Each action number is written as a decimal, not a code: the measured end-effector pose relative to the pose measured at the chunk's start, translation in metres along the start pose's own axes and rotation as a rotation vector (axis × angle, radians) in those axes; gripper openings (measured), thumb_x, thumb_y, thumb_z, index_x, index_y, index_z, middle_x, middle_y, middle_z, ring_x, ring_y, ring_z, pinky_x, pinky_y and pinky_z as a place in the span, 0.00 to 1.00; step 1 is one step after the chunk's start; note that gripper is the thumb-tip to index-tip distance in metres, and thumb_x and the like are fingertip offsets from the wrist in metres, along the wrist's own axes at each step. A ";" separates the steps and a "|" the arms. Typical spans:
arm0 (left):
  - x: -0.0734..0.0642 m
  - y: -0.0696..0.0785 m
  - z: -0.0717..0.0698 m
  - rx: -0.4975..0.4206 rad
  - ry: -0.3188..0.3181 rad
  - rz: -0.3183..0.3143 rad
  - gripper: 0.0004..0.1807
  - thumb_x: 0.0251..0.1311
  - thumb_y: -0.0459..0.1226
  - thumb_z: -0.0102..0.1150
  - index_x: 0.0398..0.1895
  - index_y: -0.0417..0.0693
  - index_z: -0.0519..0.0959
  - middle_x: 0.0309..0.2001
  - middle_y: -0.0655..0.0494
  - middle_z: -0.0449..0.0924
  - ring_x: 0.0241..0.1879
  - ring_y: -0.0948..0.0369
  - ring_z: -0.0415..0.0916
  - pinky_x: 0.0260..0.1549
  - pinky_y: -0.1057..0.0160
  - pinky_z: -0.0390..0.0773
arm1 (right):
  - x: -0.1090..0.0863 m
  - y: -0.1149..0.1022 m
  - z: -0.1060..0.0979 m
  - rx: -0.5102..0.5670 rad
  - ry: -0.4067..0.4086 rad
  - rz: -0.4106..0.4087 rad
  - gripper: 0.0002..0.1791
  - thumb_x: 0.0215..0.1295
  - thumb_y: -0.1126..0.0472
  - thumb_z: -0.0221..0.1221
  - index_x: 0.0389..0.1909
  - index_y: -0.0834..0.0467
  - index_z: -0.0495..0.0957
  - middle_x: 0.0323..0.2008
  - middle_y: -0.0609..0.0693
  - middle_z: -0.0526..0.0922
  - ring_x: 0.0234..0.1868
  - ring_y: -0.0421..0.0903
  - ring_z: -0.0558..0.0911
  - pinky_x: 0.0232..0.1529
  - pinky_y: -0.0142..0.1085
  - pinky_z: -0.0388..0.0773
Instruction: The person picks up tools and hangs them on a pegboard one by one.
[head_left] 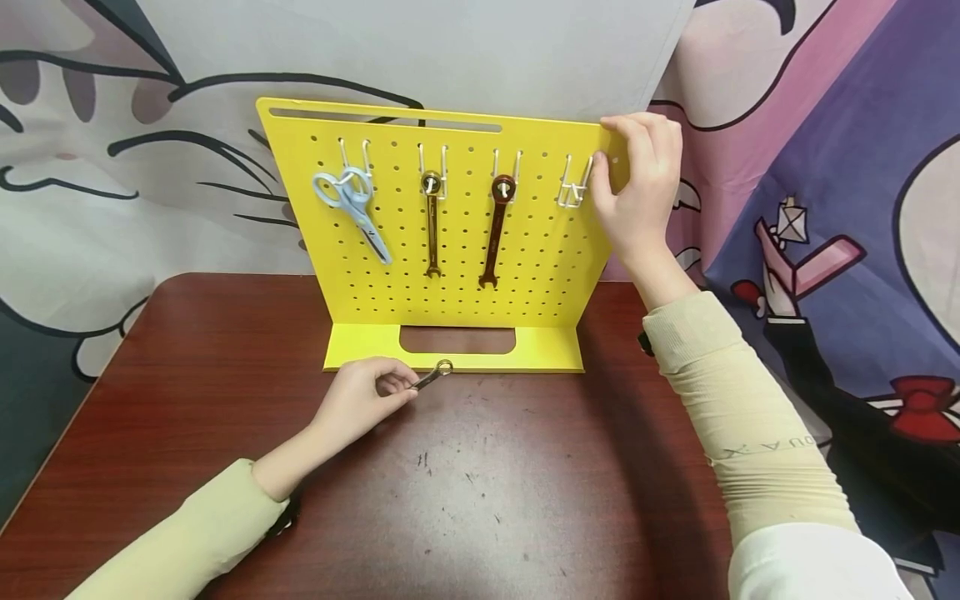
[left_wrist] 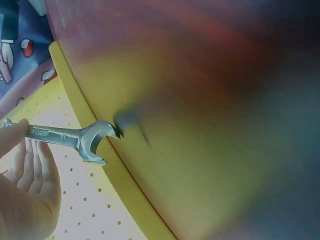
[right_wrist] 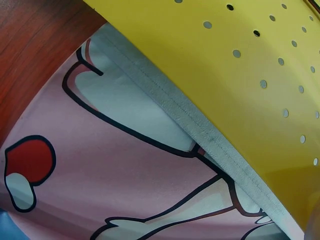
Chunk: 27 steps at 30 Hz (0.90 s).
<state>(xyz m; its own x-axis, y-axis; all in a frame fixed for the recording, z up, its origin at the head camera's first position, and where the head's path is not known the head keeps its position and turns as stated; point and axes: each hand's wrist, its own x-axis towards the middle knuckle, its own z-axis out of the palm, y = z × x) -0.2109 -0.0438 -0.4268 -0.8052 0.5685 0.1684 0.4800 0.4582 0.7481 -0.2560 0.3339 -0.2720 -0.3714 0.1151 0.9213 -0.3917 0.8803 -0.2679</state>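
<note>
In the head view, my left hand (head_left: 367, 396) pinches a small combination wrench (head_left: 433, 374) low over the table, near the front of the yellow pegboard (head_left: 450, 300). The left wrist view shows this wrench's open-ended jaw (left_wrist: 95, 142) sticking out past the thumb and fingers (left_wrist: 37, 167). At the pegboard's upper right corner, my right hand (head_left: 641, 179) grips the edge, its thumb beside a bare white wire hook (head_left: 573, 187). Hanging from other hooks are light blue scissors (head_left: 354, 208), a wrench (head_left: 432, 225) and a larger, dark-looking wrench (head_left: 495, 233).
The pegboard stands on a yellow base (head_left: 367, 342) with a cutout, toward the back of the dark red-brown wooden table (head_left: 480, 483). Behind it hangs a white cloth with cartoon prints (head_left: 210, 192). A purple and pink printed cloth (head_left: 817, 192) hangs on the right.
</note>
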 end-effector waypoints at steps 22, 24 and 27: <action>0.048 0.044 0.036 -0.183 0.082 0.087 0.05 0.60 0.28 0.75 0.38 0.40 0.89 0.36 0.48 0.92 0.35 0.56 0.89 0.41 0.60 0.90 | 0.000 0.000 0.000 -0.009 0.001 0.012 0.17 0.65 0.62 0.60 0.53 0.62 0.85 0.51 0.64 0.83 0.56 0.62 0.75 0.65 0.44 0.68; 0.053 0.049 0.040 -0.209 0.091 0.091 0.05 0.60 0.28 0.75 0.38 0.40 0.89 0.36 0.47 0.92 0.35 0.54 0.89 0.42 0.60 0.90 | -0.001 0.000 0.000 -0.010 0.001 0.012 0.18 0.65 0.62 0.60 0.53 0.62 0.85 0.51 0.64 0.83 0.56 0.62 0.75 0.65 0.44 0.68; 0.060 0.058 0.045 -0.254 0.098 0.089 0.05 0.60 0.28 0.74 0.39 0.39 0.89 0.37 0.46 0.92 0.36 0.54 0.89 0.42 0.62 0.90 | -0.001 0.000 0.000 -0.011 -0.001 0.012 0.18 0.66 0.62 0.60 0.54 0.62 0.84 0.51 0.64 0.82 0.56 0.62 0.75 0.65 0.44 0.68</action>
<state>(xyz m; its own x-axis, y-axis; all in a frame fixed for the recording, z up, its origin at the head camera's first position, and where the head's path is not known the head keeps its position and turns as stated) -0.2156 0.0477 -0.4022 -0.7995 0.5245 0.2926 0.4579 0.2169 0.8622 -0.2561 0.3339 -0.2726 -0.3765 0.1251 0.9179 -0.3782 0.8837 -0.2756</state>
